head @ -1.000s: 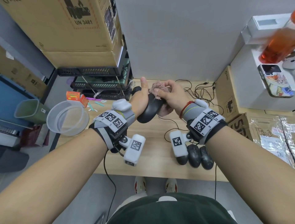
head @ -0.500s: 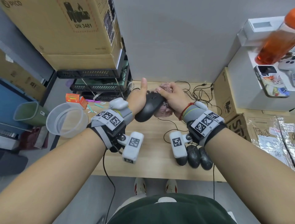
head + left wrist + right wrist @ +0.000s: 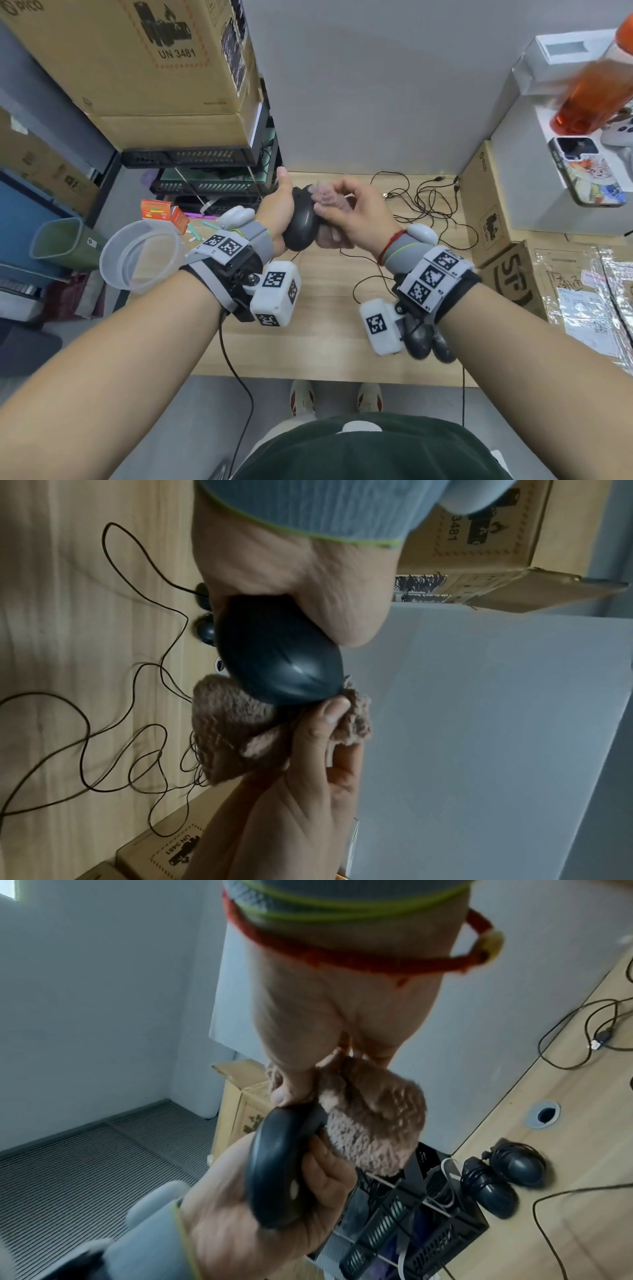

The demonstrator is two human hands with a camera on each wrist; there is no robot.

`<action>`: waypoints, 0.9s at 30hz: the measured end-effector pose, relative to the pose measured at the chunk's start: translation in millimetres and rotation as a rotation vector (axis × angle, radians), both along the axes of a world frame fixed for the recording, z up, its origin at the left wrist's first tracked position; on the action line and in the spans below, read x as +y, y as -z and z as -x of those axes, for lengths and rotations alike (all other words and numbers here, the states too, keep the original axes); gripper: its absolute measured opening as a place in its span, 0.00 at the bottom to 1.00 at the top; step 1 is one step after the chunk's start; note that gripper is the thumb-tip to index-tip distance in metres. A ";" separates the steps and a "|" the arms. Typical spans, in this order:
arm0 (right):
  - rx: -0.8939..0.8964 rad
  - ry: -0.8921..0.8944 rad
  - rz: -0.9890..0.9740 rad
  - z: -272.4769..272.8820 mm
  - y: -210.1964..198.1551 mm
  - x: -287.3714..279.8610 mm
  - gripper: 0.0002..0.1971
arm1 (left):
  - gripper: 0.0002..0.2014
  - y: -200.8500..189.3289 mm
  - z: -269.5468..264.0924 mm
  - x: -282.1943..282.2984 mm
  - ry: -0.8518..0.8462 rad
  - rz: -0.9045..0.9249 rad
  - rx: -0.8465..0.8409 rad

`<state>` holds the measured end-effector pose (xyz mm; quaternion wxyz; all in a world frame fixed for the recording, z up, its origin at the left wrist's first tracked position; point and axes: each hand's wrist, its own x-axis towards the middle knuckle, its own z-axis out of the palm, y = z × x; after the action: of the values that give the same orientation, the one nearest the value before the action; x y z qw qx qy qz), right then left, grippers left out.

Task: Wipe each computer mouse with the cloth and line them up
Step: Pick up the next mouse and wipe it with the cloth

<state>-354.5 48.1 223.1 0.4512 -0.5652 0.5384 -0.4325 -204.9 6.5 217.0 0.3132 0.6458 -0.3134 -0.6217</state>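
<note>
Left hand (image 3: 279, 214) grips black mouse (image 3: 301, 222) above desk (image 3: 325, 325), long axis near-far. Right hand (image 3: 359, 212) pinches cloth (image 3: 323, 198) bunched against mouse's right side. Two mice (image 3: 426, 337) lie near right wrist.

We've got a glossy black oval computer mouse (image 3: 301, 221) up off the light wooden desk (image 3: 325, 308), tilted on its side, with a fuzzy pinkish-brown cloth (image 3: 323, 197) bunched up and pressed against its far right side. Two more black mice (image 3: 426, 337) sit side by side, touching, at the near right edge of the desk, their thin cords trailing off toward the far side.
</note>
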 end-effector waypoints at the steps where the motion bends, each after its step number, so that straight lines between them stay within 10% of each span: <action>1: 0.004 0.029 0.003 1.8 -0.3 -4.7 0.10 | 0.42 -3.4 1.7 1.0 -0.004 0.016 0.008; 10: -0.124 -0.189 -0.057 -7.8 -8.6 17.7 0.07 | 0.46 7.4 -19.6 -23.0 -0.230 0.023 0.013; 18: -0.142 0.160 -0.038 -2.9 -2.3 -11.1 0.11 | 0.33 -11.7 9.6 -0.1 -0.044 0.047 0.138; 27: -0.012 -0.071 0.017 -7.5 6.2 2.9 0.15 | 0.33 -15.8 3.6 -15.7 -0.255 0.062 0.165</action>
<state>-347.0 51.1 216.9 0.4645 -0.5853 0.5116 -0.4241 -208.5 -9.2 232.8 0.4342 0.6171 -0.2211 -0.6178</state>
